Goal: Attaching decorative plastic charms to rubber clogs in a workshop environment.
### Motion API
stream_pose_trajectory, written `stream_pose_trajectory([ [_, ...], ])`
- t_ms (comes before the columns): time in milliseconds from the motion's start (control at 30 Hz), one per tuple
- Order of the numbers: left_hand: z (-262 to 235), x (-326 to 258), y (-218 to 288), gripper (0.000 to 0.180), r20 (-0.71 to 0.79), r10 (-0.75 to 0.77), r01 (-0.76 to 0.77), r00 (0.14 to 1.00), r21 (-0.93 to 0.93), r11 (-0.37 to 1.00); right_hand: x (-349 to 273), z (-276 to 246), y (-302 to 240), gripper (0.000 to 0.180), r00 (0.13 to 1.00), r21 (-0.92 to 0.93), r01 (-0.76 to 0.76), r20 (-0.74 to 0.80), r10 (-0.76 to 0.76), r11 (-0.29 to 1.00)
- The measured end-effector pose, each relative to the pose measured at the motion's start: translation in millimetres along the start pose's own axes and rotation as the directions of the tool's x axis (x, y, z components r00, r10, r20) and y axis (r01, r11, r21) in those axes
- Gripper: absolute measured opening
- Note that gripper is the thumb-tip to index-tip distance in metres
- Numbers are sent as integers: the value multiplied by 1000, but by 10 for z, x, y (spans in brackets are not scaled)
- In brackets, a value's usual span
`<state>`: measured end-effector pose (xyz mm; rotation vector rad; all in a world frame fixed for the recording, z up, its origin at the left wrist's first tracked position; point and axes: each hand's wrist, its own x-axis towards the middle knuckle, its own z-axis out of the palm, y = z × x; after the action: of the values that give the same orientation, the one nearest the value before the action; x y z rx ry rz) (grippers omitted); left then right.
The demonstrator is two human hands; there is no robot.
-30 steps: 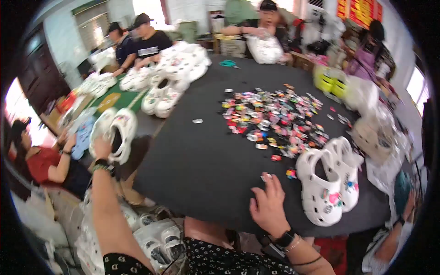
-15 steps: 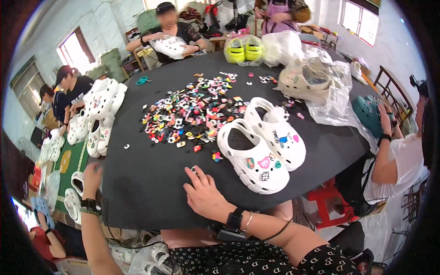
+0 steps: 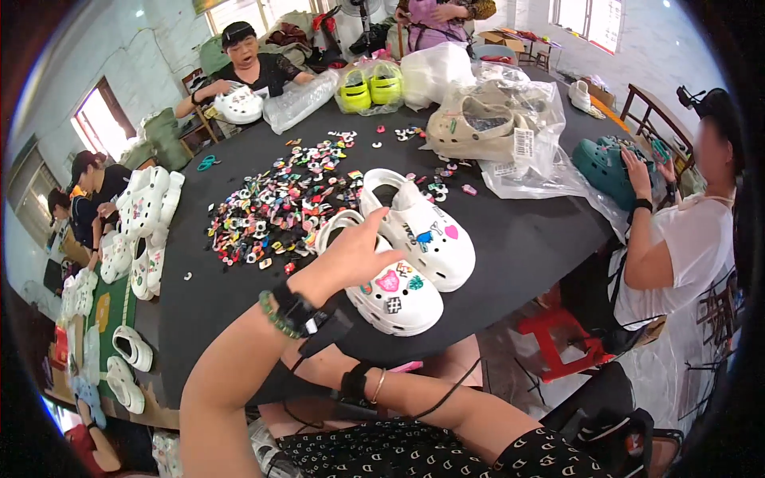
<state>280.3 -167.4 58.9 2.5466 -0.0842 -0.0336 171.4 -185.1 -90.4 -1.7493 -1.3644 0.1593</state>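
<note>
Reaching over the near edge of the black table point(image 3: 518, 239), left hand point(image 3: 351, 259) resting on the nearer of two white clogs point(image 3: 390, 287), fingers loose and clenching nothing, the second clog point(image 3: 426, 231) touching just beyond. Right hand hidden under the left forearm, grip impossible to tell. Spreading toward the table's middle, one heap of coloured charms point(image 3: 279, 203), too many to count; at the far edge, two yellow-green clogs point(image 3: 370, 86).
</note>
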Motion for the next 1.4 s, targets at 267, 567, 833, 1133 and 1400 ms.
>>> stream_pose_trajectory([
  [267,179,408,-50,61,-96,43,-47,994,-40,998,6,91,42,38,996,-70,71,50,-68,995],
  [567,15,-60,32,45,-365,-28,8,930,-57,998,2,-65,-40,30,998,134,26,47,-32,991],
  [833,-915,-1012,-270,34,-601,-202,192,774,-82,978,13,-262,-194,33,994,-425,83,-27,-105,901],
  [1133,-1233,-2329,-1050,40,-773,-404,505,490,-127,854,38,-249,-193,29,986,-370,115,-67,-150,922],
  [1400,-591,-2600,-1653,35,-807,-388,545,445,-99,832,32,-259,-256,27,993,-375,92,-31,-112,922],
])
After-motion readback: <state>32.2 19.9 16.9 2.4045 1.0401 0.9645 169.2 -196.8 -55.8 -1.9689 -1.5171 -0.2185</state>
